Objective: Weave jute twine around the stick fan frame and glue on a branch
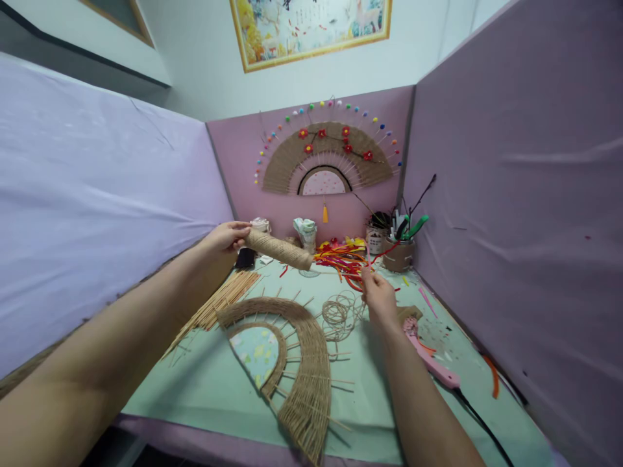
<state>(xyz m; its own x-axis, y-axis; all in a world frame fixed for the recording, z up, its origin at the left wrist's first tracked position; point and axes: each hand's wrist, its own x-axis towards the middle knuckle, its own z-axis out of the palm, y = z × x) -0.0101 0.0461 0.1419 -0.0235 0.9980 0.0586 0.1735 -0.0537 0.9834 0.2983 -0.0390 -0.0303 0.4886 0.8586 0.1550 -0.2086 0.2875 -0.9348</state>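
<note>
My left hand [228, 237] grips one end of a long spool of jute twine [278, 249], held up over the table. A strand of twine [331, 272] runs from the spool's other end to my right hand [378, 295], whose fingers are pinched on it. Loose coils of twine [341, 314] lie on the table between the hands, one length hanging near my right hand. Below them rests a half-round fan [311, 350] woven of twine on thin sticks, with a floral cloth centre [256, 353]. Stick ends jut past its outer edge.
Thin wooden sticks [228, 295] lie at left. Red and orange pipe cleaners [343, 258] are heaped at the back, beside a pot of tools [399, 253]. A pink corded glue gun [433, 360] lies at right. A finished fan [331, 155] hangs on the back panel.
</note>
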